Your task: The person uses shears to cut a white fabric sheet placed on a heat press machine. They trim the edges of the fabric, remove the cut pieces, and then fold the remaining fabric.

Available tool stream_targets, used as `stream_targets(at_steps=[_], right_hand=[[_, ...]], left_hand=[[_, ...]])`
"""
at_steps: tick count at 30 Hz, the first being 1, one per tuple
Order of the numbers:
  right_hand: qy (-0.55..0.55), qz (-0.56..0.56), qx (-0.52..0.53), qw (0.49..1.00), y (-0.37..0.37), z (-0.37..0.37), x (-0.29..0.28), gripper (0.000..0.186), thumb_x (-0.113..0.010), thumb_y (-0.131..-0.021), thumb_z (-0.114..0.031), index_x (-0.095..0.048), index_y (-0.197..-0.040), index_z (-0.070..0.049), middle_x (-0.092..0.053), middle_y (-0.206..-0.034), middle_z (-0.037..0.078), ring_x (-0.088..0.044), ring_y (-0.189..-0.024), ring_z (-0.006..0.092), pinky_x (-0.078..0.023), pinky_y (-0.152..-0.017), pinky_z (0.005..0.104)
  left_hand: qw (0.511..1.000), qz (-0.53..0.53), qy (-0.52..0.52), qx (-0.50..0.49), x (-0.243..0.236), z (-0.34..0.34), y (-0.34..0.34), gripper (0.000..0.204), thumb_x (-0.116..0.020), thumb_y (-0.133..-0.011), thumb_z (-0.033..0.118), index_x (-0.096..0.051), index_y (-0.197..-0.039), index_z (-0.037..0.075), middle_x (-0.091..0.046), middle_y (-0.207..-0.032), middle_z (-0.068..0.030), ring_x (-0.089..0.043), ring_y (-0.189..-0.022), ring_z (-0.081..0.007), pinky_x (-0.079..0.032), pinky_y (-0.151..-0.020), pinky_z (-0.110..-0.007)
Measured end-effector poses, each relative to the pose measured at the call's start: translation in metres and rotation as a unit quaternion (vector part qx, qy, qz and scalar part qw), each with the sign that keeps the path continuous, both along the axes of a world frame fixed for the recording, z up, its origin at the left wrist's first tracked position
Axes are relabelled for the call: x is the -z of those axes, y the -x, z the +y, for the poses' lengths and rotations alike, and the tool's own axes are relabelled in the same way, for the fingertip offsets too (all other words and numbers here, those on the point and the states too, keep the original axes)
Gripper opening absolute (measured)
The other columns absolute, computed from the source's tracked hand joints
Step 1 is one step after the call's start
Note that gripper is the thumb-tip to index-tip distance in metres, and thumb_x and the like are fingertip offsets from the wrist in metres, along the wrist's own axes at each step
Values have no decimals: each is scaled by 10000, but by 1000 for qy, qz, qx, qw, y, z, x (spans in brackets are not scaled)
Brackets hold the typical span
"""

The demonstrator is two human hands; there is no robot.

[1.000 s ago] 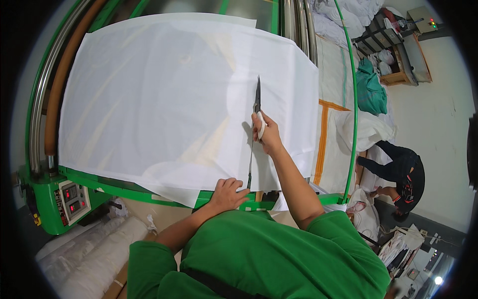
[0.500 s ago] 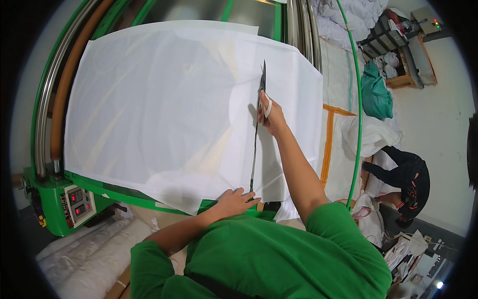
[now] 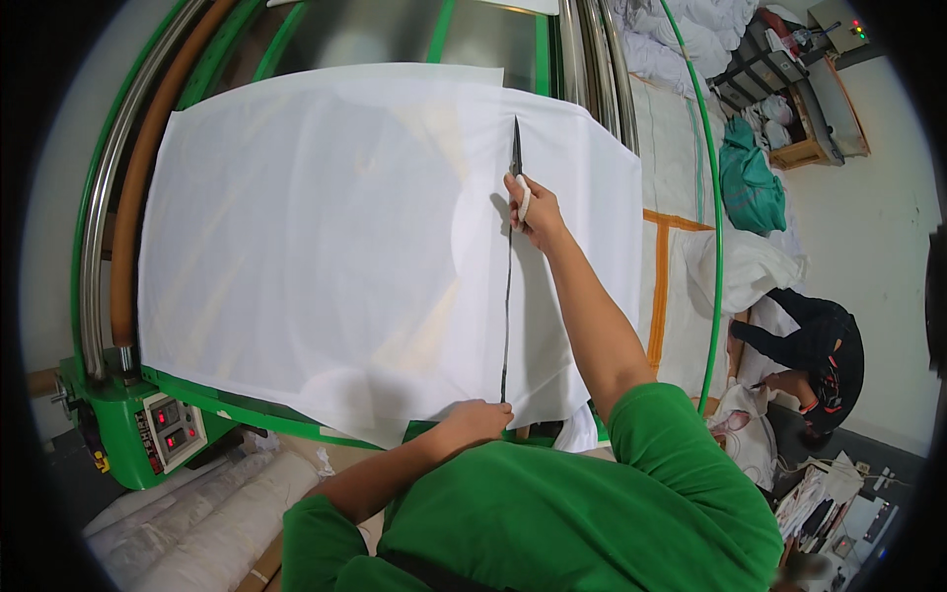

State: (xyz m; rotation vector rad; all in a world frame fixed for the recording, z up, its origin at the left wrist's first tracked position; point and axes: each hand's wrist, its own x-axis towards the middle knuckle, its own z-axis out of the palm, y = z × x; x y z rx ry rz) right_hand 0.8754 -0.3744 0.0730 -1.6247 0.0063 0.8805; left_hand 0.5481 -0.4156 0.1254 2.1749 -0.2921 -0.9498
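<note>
A large sheet of white fabric (image 3: pixel 326 237) lies over a green-framed machine bed. My right hand (image 3: pixel 536 212) grips a pair of scissors (image 3: pixel 516 153) with white handles, its dark blades pointing away from me and together. From the scissors a long, straight slit (image 3: pixel 508 306) runs through the fabric back toward my body. At the slit's near end, my left hand (image 3: pixel 478 419) is closed at the cloth's front edge, its fingertips seeming to pinch the fabric; they are partly hidden.
A control box (image 3: pixel 178 431) with red displays sits at the machine's left corner. Steel rollers (image 3: pixel 599 79) flank the bed, and a green rail (image 3: pixel 718 247) curves along the right. Beyond it, a person in dark clothes (image 3: pixel 824 350) bends near white bundles. Wrapped rolls (image 3: pixel 212 518) lie lower left.
The scissor blades, slightly apart before, have come together. My left hand has gone from spread fingers to a closed grip at the slit's near end. The whole view has shifted a little.
</note>
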Motion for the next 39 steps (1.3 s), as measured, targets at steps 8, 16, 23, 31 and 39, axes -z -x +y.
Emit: stream_targets(at_steps=[8, 16, 23, 31, 39], right_hand=[[-33, 12, 27, 999, -36, 25, 9, 666, -794, -792, -618, -657, -1101, -45, -543, -747, 29, -526, -544, 137, -453, -484, 297], [-36, 30, 42, 998, -63, 57, -18, 561, -827, -760, -609, -613, -878, -104, -538, -693, 1, -518, -531, 111, -472, -477, 275], [-51, -17, 27, 998, -71, 54, -3, 491, -811, -826, -521, -658, -969, -77, -532, -685, -8, -518, -534, 104, -457, -489, 263], [197, -396, 74, 894, 17, -94, -10, 796, -931, -690, -289, -564, -1312, 46, -708, -1036, 177, -691, -909, 293, -549, -814, 357], [195, -293, 122, 928, 111, -220, 13, 642, -876, -782, -158, -492, -1258, 37, -708, -1044, 179, -695, -955, 226, -549, -856, 337]], left_hand=[[997, 69, -24, -24, 5, -9, -12, 291, -660, -892, 249, -683, -1084, 32, -722, -1038, -150, -703, -990, -364, -569, -834, -485], [996, 65, -50, -32, 0, -19, -23, 193, -620, -861, 181, -739, -958, 64, -737, -1006, -157, -719, -972, -365, -569, -795, -490], [998, -2, 8, -68, 28, -26, -22, 198, -598, -872, 171, -678, -1014, 59, -729, -973, -165, -714, -907, -380, -561, -758, -507], [994, -81, -24, -71, 23, -29, -27, 179, -600, -882, 132, -586, -1037, 43, -695, -930, -159, -700, -913, -361, -558, -725, -453], [919, -346, 125, -144, 33, -44, -17, 112, -593, -966, 198, -556, -1004, 100, -623, -844, -90, -621, -870, -279, -507, -737, -372]])
